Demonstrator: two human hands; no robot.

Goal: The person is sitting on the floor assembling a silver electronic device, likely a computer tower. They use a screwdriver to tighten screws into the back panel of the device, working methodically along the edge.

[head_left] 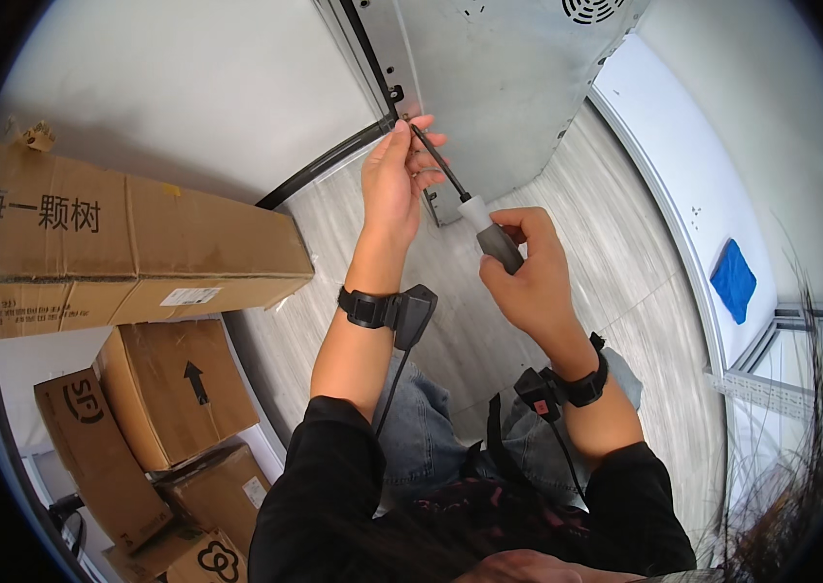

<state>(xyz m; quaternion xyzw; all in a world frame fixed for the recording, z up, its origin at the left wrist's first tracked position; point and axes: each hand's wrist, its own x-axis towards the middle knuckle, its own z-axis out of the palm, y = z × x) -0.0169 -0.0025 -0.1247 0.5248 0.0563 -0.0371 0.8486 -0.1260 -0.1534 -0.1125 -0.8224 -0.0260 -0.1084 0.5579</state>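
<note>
My right hand is closed around the grey and white handle of a screwdriver, its dark shaft slanting up and left. The shaft's tip meets the edge of a grey metal cabinet panel, close by a small black fitting. My left hand is raised at that same edge. Its thumb and forefinger come together beside the tip, while the other fingers lie behind the shaft. Whatever sits between those two fingertips is too small to make out.
A long cardboard box lies to my left, with more stacked cartons below it. At the right, a blue cloth rests on a white surface. Wood-look floor spreads beneath. Each wrist carries a strapped black device with a cable.
</note>
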